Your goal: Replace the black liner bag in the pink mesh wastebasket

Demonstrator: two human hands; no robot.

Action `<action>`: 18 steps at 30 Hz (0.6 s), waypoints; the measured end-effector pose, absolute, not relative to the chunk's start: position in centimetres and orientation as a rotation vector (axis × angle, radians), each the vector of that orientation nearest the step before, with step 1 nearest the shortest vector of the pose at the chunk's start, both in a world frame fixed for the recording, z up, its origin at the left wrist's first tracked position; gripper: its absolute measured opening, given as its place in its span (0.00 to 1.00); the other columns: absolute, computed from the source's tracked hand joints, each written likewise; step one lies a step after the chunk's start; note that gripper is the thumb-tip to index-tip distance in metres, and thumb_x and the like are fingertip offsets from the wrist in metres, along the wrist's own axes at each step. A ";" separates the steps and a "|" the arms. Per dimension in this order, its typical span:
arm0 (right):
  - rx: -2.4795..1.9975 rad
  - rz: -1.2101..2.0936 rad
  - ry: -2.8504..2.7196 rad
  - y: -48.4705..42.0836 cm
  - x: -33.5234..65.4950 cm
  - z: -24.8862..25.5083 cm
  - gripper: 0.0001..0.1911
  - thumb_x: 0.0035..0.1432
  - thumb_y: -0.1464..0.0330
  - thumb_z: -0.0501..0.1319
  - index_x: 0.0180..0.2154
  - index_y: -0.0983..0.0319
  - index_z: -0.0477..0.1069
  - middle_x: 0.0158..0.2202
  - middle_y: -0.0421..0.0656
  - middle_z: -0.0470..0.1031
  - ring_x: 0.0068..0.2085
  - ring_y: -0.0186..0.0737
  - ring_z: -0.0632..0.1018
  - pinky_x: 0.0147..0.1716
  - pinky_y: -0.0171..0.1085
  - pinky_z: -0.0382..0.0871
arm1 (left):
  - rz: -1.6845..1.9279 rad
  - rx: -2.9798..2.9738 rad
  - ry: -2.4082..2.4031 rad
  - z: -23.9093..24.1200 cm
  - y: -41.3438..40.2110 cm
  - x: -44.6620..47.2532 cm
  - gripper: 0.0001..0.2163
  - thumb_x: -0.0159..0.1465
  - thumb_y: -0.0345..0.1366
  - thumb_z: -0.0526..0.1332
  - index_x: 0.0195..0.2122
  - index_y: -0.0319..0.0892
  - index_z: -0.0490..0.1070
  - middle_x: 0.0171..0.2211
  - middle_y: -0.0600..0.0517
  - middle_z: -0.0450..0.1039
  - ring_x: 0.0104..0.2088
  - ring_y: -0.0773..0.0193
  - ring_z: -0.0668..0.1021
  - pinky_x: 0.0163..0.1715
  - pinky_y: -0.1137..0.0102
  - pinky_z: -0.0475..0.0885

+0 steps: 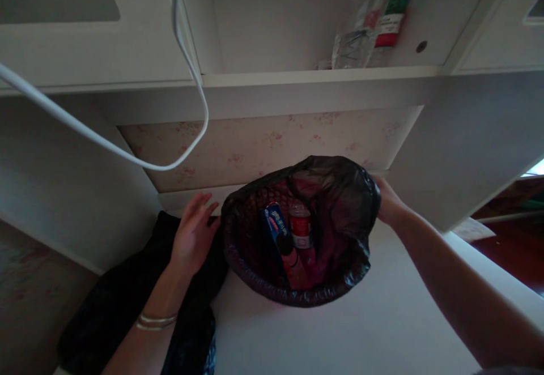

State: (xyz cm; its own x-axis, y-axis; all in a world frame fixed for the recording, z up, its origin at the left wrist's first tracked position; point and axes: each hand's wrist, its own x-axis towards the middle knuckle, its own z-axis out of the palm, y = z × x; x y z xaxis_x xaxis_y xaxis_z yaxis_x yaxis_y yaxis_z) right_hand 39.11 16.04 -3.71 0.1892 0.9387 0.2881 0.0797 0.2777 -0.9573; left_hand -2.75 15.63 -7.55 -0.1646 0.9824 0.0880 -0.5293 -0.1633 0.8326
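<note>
A trash bin lined with a black plastic bag (293,298) stands on a white surface. Inside lie a blue package (275,221), a clear bottle with a red label (300,228) and a pinkish-red bottle with a dark cap (293,264). My right hand (387,200) grips the bin at its right side, its fingers partly hidden behind the rim. To the left of the bin, my left hand (198,233) is open with fingers apart and nothing in it. Beneath my left arm lies a black plastic heap (127,301), which looks like another bag.
Above is a white open shelf (272,77) with a clear bottle (355,41) and a green-and-red container (393,15). A white cable (157,166) hangs in front at the upper left. White panels (471,137) flank the space, and flowered wallpaper (255,143) covers the back.
</note>
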 end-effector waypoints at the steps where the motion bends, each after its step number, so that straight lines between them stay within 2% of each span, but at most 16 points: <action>1: -1.128 0.864 -1.200 15.1 39.4 -4.4 0.17 0.67 0.53 0.66 0.49 0.57 0.79 0.48 0.44 0.83 0.46 0.49 0.83 0.46 0.47 0.81 | 1.514 0.764 0.827 -8.2 14.5 -3.1 0.19 0.57 0.43 0.77 0.49 0.56 0.81 0.58 0.55 0.77 0.50 0.59 0.79 0.43 0.67 0.77; 3: -1.135 0.964 -1.134 12.5 39.5 -6.0 0.17 0.64 0.49 0.66 0.45 0.52 0.81 0.44 0.42 0.85 0.44 0.51 0.84 0.41 0.47 0.81 | 1.300 0.729 0.862 -9.4 12.6 -3.4 0.20 0.60 0.46 0.75 0.53 0.53 0.80 0.58 0.51 0.78 0.50 0.57 0.80 0.43 0.66 0.78; 4: -1.128 1.020 -1.096 11.0 39.4 -6.8 0.19 0.64 0.45 0.63 0.44 0.50 0.81 0.44 0.42 0.86 0.43 0.51 0.85 0.39 0.48 0.82 | 1.226 0.729 0.865 -9.8 11.8 -3.4 0.22 0.60 0.47 0.75 0.54 0.50 0.80 0.57 0.49 0.79 0.50 0.56 0.80 0.44 0.65 0.78; 6: -1.069 1.181 -0.951 8.1 38.7 -8.1 0.23 0.64 0.41 0.60 0.45 0.48 0.82 0.45 0.42 0.86 0.44 0.52 0.85 0.40 0.49 0.82 | 1.162 0.736 0.868 -10.2 10.7 -3.1 0.22 0.59 0.47 0.76 0.53 0.47 0.82 0.52 0.46 0.82 0.49 0.55 0.81 0.46 0.65 0.78; 7: -1.053 1.222 -0.904 6.8 38.2 -8.5 0.23 0.63 0.41 0.61 0.45 0.48 0.82 0.45 0.43 0.86 0.44 0.51 0.85 0.40 0.49 0.82 | 1.167 0.741 0.878 -10.1 10.4 -2.9 0.22 0.57 0.47 0.78 0.50 0.46 0.83 0.49 0.47 0.83 0.46 0.56 0.82 0.45 0.65 0.79; 9: -1.057 1.240 -0.839 5.0 37.1 -9.0 0.22 0.59 0.47 0.69 0.51 0.47 0.80 0.45 0.42 0.86 0.43 0.48 0.85 0.41 0.45 0.81 | 1.201 0.756 0.900 -9.7 10.1 -2.4 0.20 0.53 0.45 0.81 0.45 0.45 0.84 0.43 0.49 0.84 0.41 0.59 0.82 0.41 0.69 0.79; 11: -1.064 1.205 -0.787 3.9 36.0 -8.9 0.29 0.55 0.54 0.75 0.58 0.44 0.76 0.43 0.40 0.87 0.40 0.43 0.85 0.40 0.41 0.80 | 1.217 0.770 0.912 -9.2 9.9 -2.0 0.20 0.49 0.45 0.83 0.39 0.43 0.84 0.37 0.51 0.83 0.36 0.63 0.81 0.36 0.72 0.79; 14: -1.018 1.144 -0.725 3.1 34.9 -8.5 0.37 0.56 0.59 0.76 0.65 0.40 0.69 0.38 0.35 0.86 0.36 0.38 0.84 0.38 0.37 0.80 | 1.223 0.734 0.905 -9.1 9.3 -1.7 0.18 0.48 0.44 0.83 0.35 0.43 0.83 0.33 0.53 0.81 0.33 0.65 0.81 0.35 0.74 0.79; 16: -0.980 1.114 -0.716 2.6 34.6 -8.1 0.38 0.57 0.61 0.75 0.66 0.39 0.67 0.36 0.35 0.85 0.35 0.38 0.84 0.35 0.36 0.81 | 1.240 0.679 0.908 -9.1 8.5 -1.8 0.17 0.48 0.42 0.84 0.34 0.44 0.82 0.34 0.54 0.82 0.34 0.65 0.82 0.35 0.72 0.81; 18: -0.946 1.104 -0.707 1.8 34.6 -7.4 0.36 0.56 0.61 0.75 0.65 0.41 0.70 0.37 0.36 0.85 0.32 0.37 0.84 0.30 0.34 0.80 | 1.259 0.629 0.940 -8.8 7.7 -2.1 0.17 0.47 0.40 0.84 0.33 0.46 0.81 0.34 0.55 0.82 0.32 0.64 0.82 0.29 0.72 0.81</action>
State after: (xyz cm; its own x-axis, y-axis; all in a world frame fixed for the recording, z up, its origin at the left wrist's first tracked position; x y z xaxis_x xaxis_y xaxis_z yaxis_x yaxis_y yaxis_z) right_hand 34.59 1.85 -7.40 0.3126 0.9497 0.0189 -0.4148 0.1544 -0.8967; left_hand -2.05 7.70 -8.77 0.0337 0.9700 -0.2408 -0.5069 0.2242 0.8323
